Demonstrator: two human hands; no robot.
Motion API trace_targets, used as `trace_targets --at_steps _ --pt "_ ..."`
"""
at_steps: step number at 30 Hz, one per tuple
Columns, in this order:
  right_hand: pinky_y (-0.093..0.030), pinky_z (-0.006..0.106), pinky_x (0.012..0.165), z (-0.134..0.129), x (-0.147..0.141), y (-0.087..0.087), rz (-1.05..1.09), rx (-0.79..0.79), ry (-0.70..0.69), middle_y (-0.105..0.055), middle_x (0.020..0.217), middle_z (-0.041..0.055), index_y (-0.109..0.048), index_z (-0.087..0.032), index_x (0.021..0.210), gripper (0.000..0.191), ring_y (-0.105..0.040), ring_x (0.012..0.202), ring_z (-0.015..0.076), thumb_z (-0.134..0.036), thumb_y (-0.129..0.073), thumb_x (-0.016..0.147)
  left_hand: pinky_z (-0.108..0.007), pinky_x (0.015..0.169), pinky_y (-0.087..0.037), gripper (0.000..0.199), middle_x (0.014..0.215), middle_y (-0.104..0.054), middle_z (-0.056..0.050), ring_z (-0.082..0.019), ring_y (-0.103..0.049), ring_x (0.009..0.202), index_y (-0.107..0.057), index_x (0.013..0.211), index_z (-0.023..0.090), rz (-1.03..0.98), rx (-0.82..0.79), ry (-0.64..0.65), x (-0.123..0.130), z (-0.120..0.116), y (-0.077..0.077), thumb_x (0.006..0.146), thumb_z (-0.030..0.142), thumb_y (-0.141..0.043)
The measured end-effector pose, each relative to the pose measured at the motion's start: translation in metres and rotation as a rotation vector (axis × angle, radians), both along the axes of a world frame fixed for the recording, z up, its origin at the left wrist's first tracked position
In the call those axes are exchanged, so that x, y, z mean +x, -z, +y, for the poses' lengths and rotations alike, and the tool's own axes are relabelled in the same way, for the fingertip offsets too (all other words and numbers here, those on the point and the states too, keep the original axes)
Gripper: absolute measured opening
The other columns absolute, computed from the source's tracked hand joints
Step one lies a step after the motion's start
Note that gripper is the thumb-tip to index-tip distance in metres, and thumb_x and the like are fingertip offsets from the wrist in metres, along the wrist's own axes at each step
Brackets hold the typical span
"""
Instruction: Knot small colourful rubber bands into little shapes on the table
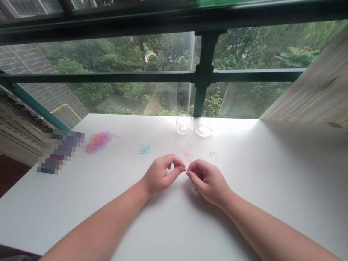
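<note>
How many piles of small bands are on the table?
4: a large multicoloured pile on the left, then, going right, a turquoise pile, a pink pile and a pale pile. More might hide behind the left hand or right hand.

Left hand [159, 176] pinched toward 2 o'clock, right hand [212, 183] toward 10; fingertips [182, 168] held close together. Bare forearms [106, 220] angled in from 7 and 4 o'clock.

I see a white table [152, 240], a pile [100, 142] mixing pink, red and lilac, a turquoise cluster [145, 149], a pink cluster [188, 154], dark green railing [206, 61], cream striped curtain [340, 76].
</note>
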State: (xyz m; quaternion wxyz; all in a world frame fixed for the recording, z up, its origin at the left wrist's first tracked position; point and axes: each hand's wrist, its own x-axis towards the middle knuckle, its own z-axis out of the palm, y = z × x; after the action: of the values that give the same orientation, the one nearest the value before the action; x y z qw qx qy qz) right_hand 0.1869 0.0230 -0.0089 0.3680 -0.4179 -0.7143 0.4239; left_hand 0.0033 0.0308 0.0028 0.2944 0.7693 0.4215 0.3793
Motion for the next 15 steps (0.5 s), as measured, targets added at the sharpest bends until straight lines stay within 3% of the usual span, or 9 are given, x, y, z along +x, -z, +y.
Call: trace_targets --at_steps 8,15 --pt "-0.034 0.021 0.049 0.003 0.0018 0.0 -0.018 0.006 0.091 -0.048 0.06 -0.0042 -0.053 -0.019 0.078 0.007 -0.041 0.049 0.0078 -0.024 -0.051 0.083 -0.027 0.068 -0.041 0.007 0.079 -0.062 -0.002 -0.014 -0.056 0.078 -0.059 0.084 0.019 0.081 0.047 -0.045 -0.0023 0.0021 0.0012 0.083 0.023 -0.053" --pt "-0.035 0.021 0.051 0.0073 0.0045 -0.0034 -0.142 0.125 0.177 -0.052 0.063 -0.003 -0.058 -0.019 0.074 0.008 -0.043 0.053 0.0087 -0.018 -0.052 0.079 -0.03 0.076 -0.043 0.009 0.08 -0.061 -0.002 -0.015 -0.054 0.08 -0.058 0.083 0.019 0.2 0.086 0.005 -0.0035 0.0032 -0.0019 0.084 0.021 -0.049"
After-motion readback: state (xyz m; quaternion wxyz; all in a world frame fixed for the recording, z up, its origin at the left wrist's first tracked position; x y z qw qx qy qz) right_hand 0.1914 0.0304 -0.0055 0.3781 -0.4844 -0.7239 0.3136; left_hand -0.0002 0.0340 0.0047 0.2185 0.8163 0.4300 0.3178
